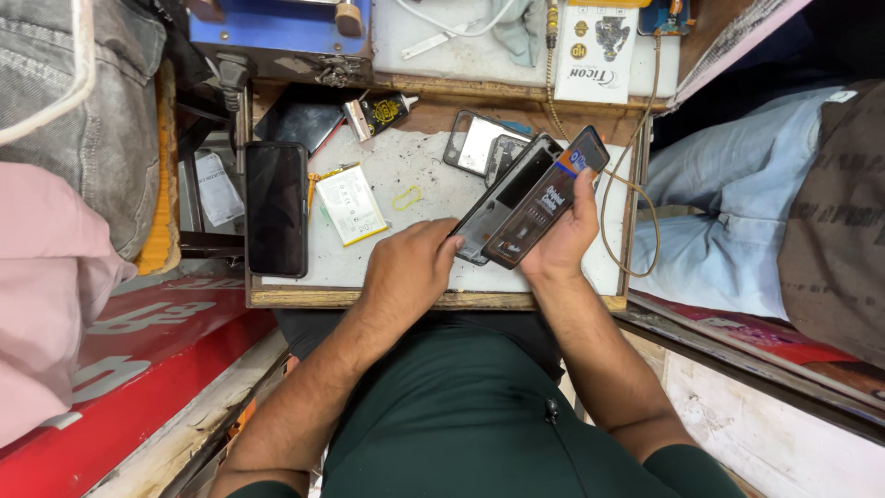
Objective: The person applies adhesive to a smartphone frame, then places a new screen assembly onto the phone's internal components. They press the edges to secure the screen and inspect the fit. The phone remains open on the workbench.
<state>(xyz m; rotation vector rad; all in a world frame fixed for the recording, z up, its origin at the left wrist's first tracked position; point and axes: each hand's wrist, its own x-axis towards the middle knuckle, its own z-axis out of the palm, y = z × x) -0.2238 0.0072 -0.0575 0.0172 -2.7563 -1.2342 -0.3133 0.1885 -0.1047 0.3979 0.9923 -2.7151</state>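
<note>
Right hand (564, 235) is clamped around a dark replacement screen panel (546, 199) with a printed protective film, thumb over its right edge, panel tilted up off the surface (410, 166). Directly under and left of it sits an opened phone frame (502, 201), dark, lying diagonally; panel overlaps the frame's right side. Left hand (410, 267) has fingers curled together, fingertips touching the frame's lower left corner; can't tell if it actually grips it.

Both over the right half of a small white, scuffed work surface with a wooden rim.

Around:
- black phone (276, 208), screen up, at the left edge of the surface, well apart from the hands
- flat battery pack (350, 204) with yellow edges just right of that phone
- yellow loop (407, 196) of thin wire or band mid-surface
- second phone housing (479, 143) behind the frame, near the far edge
- small black glue tube (381, 112), far left corner
- braided cable (636, 198) looping down the right side
</note>
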